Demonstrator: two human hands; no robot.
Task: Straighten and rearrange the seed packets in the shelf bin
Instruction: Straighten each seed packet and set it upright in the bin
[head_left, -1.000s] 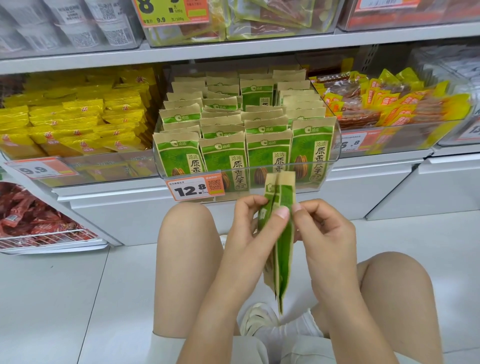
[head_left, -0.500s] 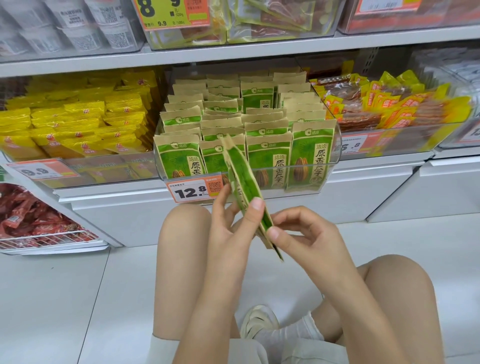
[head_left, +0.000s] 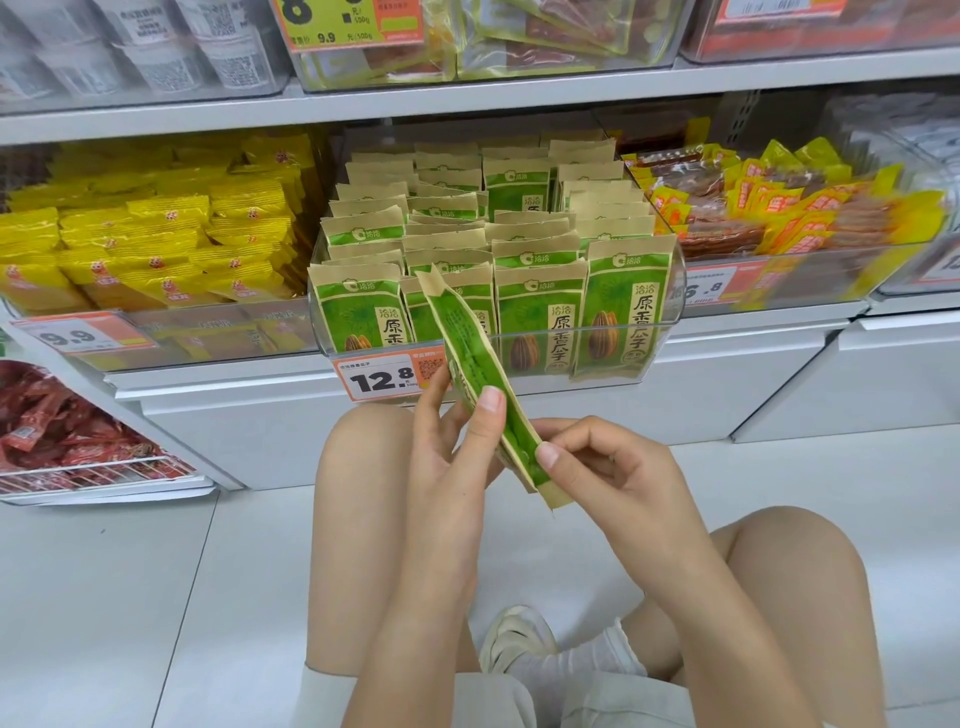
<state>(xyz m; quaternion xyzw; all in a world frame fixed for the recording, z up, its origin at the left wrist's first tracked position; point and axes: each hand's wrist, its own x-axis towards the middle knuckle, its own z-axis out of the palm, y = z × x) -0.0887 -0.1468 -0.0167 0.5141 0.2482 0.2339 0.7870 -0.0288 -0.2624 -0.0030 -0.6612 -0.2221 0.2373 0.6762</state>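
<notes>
Both hands hold one green sunflower seed packet (head_left: 475, 374) edge-on, just in front of the clear shelf bin (head_left: 670, 332).

The left hand (head_left: 452, 447) grips the packet at its middle, thumb laid on the near edge; the right hand (head_left: 597, 467) pinches the lower end between thumb and forefinger. The packet tilts, top corner toward the bin's front row, bottom seal toward the person. It looks light and flat, its paper-like wrapper stiff enough to keep its shape but liable to crease, so the plain sealed ends seem the safest holds. Four packets (head_left: 540, 322) face forward in the bin's front row, with several rows behind them in four rough columns; the total is uncountable. One packet is out of the bin.
</notes>
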